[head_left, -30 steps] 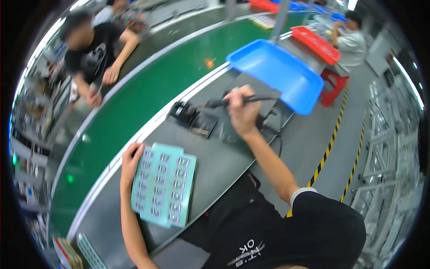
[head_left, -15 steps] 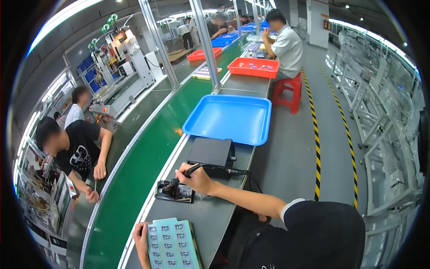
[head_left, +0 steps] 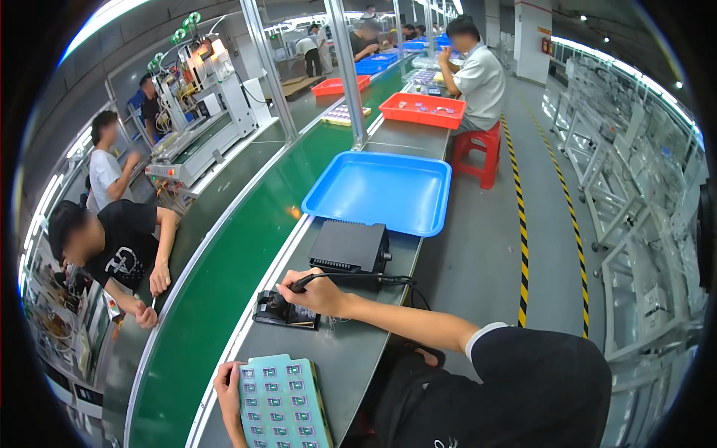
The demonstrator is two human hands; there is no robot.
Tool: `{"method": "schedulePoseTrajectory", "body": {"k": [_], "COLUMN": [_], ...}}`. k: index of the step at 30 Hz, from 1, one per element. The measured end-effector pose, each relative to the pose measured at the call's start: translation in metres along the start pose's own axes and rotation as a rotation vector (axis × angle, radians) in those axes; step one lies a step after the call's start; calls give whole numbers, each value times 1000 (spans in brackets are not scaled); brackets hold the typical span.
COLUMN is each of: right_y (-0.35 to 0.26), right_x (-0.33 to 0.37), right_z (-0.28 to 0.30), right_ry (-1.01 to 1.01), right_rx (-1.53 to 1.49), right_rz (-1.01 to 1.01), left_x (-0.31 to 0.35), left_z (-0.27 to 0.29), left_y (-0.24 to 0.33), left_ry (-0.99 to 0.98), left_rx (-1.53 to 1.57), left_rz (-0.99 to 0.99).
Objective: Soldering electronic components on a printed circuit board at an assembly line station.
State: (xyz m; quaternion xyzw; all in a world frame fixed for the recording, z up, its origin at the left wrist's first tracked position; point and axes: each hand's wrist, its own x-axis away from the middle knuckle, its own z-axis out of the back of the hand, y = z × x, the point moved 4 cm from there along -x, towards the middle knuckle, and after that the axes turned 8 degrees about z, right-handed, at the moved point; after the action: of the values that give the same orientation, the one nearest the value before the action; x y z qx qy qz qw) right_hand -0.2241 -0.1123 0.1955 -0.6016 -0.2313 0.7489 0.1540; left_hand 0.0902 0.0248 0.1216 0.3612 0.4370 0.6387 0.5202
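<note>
My right hand (head_left: 317, 293) is closed round the black handle of a soldering iron (head_left: 301, 283), its cable trailing off to the right. The hand is over a small black iron stand (head_left: 272, 306) on the bench; the iron's tip is hidden from view. At the lower left, my left hand (head_left: 228, 392) grips the left edge of a pale green tray (head_left: 258, 364). Rows of small circuit boards (head_left: 272, 387) sit in the tray, which lies on the bench.
Behind the stand is a black box unit (head_left: 349, 246), then a blue tray (head_left: 377, 194). A green conveyor belt (head_left: 216, 299) runs along the left. Across it a person in black (head_left: 123, 257) leans on the edge. Farther off are a red tray (head_left: 422, 110) and a seated person (head_left: 478, 78).
My right hand has shifted slightly left with the soldering iron, staying by the stand. My left hand keeps its grip on the tray. Across the belt, a person in white now stands more upright.
</note>
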Motion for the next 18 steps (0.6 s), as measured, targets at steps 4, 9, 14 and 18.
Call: {"method": "schedulePoseTrajectory", "body": {"k": [4,9,14,18], "right_y": [6,7,9,11], "right_x": [2,2,0,2], "right_z": [-7,-11,-13,-17], "right_ry": [-41,-66,-108,-80], "right_rx": [-8,-28,6,-46], "right_rz": [-56,-23,-15,-26], "left_x": [0,0,1,0], "left_z": [0,0,-2,1], "left_y": [-3,-5,0,-3], "left_ry": [-1,-1,3,0], "left_rx": [3,2,2,5], "left_rz": [5,11,9,10]}}
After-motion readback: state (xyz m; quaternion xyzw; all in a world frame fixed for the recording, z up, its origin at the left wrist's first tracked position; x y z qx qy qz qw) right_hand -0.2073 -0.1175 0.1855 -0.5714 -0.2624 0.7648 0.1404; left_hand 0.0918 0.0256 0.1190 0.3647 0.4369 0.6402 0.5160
